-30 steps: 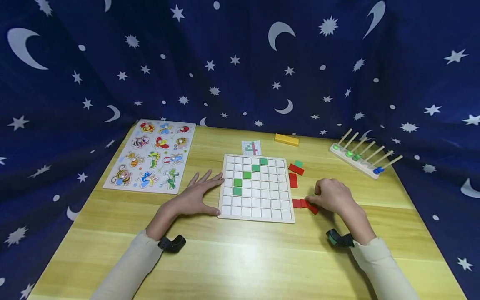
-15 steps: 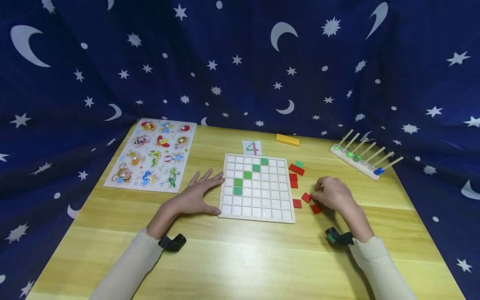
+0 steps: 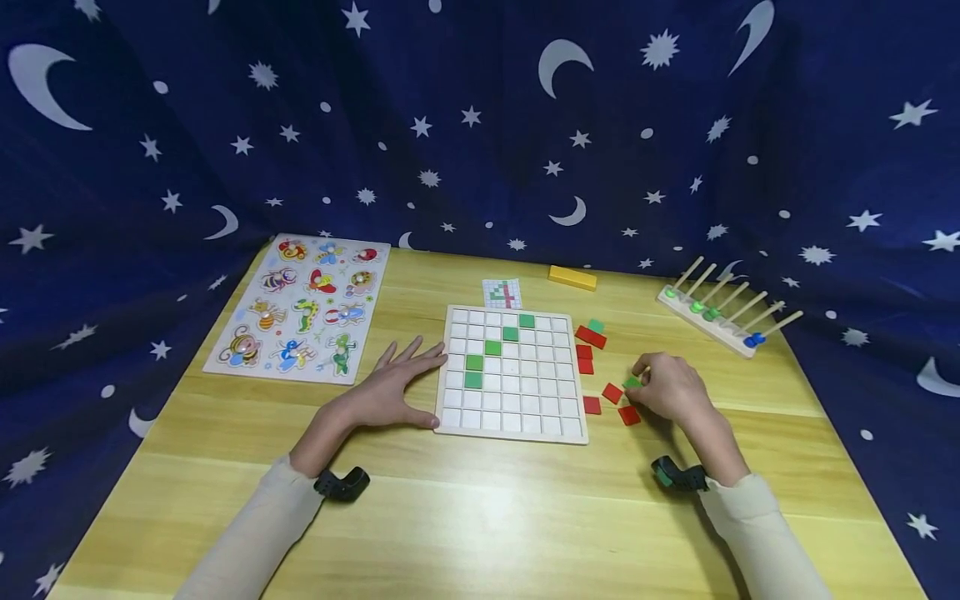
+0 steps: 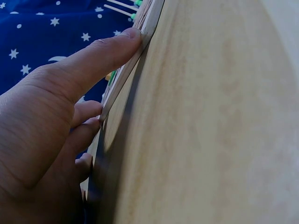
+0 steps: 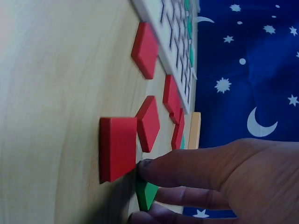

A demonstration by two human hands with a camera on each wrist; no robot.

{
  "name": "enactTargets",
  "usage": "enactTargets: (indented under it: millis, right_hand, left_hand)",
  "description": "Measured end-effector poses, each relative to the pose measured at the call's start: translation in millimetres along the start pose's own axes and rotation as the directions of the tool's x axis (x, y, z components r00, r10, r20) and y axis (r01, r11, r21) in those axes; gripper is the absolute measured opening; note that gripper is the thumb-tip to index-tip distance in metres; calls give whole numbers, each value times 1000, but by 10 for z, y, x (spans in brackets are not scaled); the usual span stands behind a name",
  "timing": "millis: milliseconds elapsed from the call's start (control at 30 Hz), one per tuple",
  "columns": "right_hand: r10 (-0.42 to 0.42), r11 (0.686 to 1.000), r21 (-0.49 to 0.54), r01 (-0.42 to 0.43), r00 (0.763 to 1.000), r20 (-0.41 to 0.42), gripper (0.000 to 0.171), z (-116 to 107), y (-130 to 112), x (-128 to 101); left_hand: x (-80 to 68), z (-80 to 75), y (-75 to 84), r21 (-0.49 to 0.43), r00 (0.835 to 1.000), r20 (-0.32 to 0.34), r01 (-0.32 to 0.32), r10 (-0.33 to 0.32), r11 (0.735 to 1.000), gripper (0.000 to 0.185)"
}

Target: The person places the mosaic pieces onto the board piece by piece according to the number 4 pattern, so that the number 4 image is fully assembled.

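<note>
Green tile [image 3: 632,382] is pinched by fingers of the right hand [image 3: 671,386]; the left hand [image 3: 384,395] touches the board [image 3: 512,403], fingers spread.

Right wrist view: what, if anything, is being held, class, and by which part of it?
The right hand pinches a flat, square green tile by its edge; the far-side contact is partly hidden.

One figure can be read: a 4, made up of green and red squares on the small gridded card [image 3: 501,293] lying just beyond the far edge of the board [image 3: 511,402]. Its upright stroke shows red, its slanting side green; any finer marks are too small to tell.
</note>
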State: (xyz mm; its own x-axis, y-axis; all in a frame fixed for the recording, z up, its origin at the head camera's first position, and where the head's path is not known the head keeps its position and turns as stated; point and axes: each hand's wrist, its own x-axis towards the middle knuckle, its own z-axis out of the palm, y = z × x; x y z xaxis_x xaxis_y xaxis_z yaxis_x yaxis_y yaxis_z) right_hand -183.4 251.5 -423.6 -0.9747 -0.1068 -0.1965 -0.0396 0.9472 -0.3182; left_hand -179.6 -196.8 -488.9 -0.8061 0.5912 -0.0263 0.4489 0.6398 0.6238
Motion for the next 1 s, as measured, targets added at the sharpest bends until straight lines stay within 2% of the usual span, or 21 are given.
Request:
enactTargets:
  millis: [133,267,367,500,733,1000]
  right_hand:
    - [0,1000,-15,-1,1000,-13,28,5,-4,3]
    - [-72,997,-41,68,992,-108,27,3,-63,-8]
    - [-166,985,-68,156,965,-201,25,18,-170,-20]
    - [-278,960,-97,261,926,-257,23,82,-341,-23]
    - [-421,907,-84,413,882,-212,23,251,-659,42]
    - [-497,867,-64,494,847,-188,25,390,-961,101]
  left_hand:
    - [-3,-9,13,-1,1000,2,1,-1,1000,102]
    - [-3,2,22,2,1000,12,9,-9,1000,103]
    - [-5,7,17,10,1000,12,19,-19,1000,103]
    - [-2,5,14,12,1000,8,18,-18,1000,103]
    - [0,3,15,12,1000,11,17,-17,1000,102]
    - [-5,-4,15,4,1000,10,3,-3,1000,102]
